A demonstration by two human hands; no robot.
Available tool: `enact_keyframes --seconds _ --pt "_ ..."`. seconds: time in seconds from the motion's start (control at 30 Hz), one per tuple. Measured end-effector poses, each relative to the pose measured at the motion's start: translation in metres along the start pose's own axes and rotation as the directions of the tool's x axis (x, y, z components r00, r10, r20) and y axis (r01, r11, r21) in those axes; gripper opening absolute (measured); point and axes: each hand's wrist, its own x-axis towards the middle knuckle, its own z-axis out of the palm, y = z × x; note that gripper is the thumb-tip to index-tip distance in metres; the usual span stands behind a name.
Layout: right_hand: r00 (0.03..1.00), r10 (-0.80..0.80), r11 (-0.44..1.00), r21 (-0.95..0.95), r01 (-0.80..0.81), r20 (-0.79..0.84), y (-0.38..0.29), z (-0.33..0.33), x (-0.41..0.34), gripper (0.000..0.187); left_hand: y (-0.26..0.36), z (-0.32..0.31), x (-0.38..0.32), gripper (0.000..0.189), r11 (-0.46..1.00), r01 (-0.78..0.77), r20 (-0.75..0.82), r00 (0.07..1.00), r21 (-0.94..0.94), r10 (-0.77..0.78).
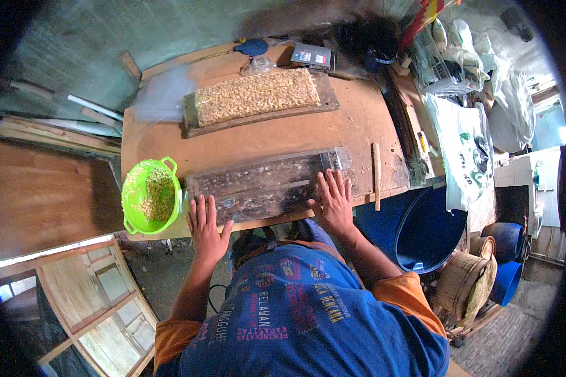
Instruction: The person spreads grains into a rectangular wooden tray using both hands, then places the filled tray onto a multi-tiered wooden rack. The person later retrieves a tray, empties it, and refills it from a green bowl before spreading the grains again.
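Observation:
A dark, worn wooden board [264,186] lies at the near edge of the table, with what looks like clear plastic film on its right end. My left hand [208,228] rests flat over the board's left end, fingers spread and holding nothing. On the right end lies my right hand [334,200], palm down with the fingers apart. Close to my left hand sits a lime-green plastic colander [128,207] with pale beans [158,195] inside. Farther back, a flat clear plastic bag packed with pale beans [259,96] lies on a second wooden board [329,94].
Clear plastic sheets [162,94] lie on the table [264,134] at back left. A thin wooden stick [376,176] crosses its front right edge. A box [311,55] stands at the back. Below right are a blue drum [429,231] and a hanging white plastic bag [462,155].

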Motion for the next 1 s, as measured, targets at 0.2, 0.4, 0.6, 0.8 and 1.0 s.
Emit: enact_keyframes --seconds 0.2,0.4,0.6,0.8,1.0 --pt "1.0 -0.028 1.0 0.002 0.028 0.004 -0.002 0.0 -0.004 0.077 -0.006 -0.003 -0.011 0.087 1.0 0.008 -0.017 1.0 -0.012 -0.009" --pt "0.998 -0.02 1.0 0.016 0.021 -0.059 -0.009 -0.007 0.012 0.072 -0.001 -0.012 0.005 0.084 0.994 0.004 -0.081 0.997 -0.107 -0.012" --pt "0.993 -0.068 0.998 -0.019 0.066 -0.101 -0.012 -0.01 0.027 0.062 -0.009 -0.006 0.018 0.079 0.999 -0.032 -0.058 0.998 0.009 0.032" --pt "0.993 -0.105 0.994 -0.01 0.105 -0.049 -0.018 -0.018 0.041 0.061 -0.013 -0.006 0.027 0.071 0.996 -0.048 -0.113 0.993 -0.069 0.04" --pt "0.993 -0.116 0.993 0.002 0.116 0.026 -0.025 -0.024 0.049 0.06 -0.006 -0.005 0.038 0.065 1.0 -0.028 -0.049 0.998 0.008 0.028"
